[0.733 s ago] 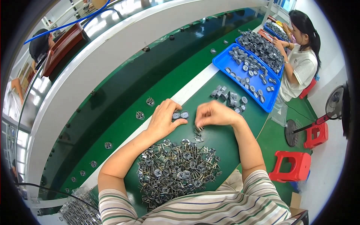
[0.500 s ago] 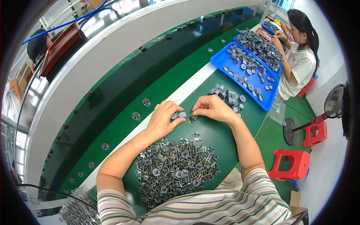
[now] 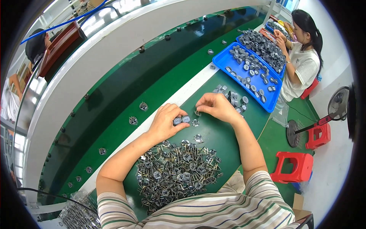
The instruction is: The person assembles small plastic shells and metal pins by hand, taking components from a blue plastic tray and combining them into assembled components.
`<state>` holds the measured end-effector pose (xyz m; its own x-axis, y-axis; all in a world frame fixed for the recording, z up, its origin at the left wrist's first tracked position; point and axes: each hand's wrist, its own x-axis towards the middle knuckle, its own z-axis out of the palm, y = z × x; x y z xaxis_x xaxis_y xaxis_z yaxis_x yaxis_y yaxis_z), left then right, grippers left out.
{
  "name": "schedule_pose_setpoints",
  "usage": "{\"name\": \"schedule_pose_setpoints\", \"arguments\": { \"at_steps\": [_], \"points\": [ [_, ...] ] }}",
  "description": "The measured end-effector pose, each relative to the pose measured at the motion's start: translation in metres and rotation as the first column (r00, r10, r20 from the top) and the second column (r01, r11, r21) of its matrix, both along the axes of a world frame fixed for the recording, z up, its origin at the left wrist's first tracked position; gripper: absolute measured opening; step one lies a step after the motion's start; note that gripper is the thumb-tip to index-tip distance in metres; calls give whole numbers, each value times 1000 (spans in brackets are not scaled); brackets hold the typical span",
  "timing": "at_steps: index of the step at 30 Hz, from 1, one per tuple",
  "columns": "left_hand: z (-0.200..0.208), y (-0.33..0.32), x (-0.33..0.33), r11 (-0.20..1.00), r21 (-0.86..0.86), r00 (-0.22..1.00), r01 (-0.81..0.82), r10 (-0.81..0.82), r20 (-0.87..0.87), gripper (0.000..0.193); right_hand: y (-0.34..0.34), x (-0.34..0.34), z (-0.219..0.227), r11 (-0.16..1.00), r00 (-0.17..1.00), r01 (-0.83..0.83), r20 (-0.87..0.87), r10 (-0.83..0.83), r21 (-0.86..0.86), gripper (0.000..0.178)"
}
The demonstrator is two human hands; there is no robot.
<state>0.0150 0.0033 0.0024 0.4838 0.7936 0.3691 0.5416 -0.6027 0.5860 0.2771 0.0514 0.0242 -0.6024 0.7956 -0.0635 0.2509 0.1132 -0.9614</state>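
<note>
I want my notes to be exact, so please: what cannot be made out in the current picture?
Head view, grey round parts: partly hidden by the left hand.
Head view, small piece: shape unclear, partly covered by the right hand.
Head view, pile of pinned parts: lower layers hidden beneath upper ones.

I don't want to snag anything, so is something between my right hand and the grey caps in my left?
Nothing visible stands directly between your right hand and the grey caps in your left hand; a loose round part lies on the green table, just nearer you.
</note>
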Motion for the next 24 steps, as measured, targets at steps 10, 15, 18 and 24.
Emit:
{"name": "schedule_pose_setpoints", "arguments": {
  "at_steps": [10,15,18,24],
  "points": [
    [-2,3,0,1000,-20,1000,-20,19,-14,35,-12,-23,9,882,891,100,354,-285,460,9],
    [-7,4,2,1000,3,1000,-20,20,12,34,-14,-35,-10,805,985,13,132,-114,594,10],
    [-6,4,1,999,-25,999,-30,30,-11,34,-16,-38,-8,750,985,-12,138,-107,662,12],
    [-7,4,0,996,-78,999,-38,36,-24,34,-16,-38,-7,702,983,-40,155,-101,711,14]
  ]
}}
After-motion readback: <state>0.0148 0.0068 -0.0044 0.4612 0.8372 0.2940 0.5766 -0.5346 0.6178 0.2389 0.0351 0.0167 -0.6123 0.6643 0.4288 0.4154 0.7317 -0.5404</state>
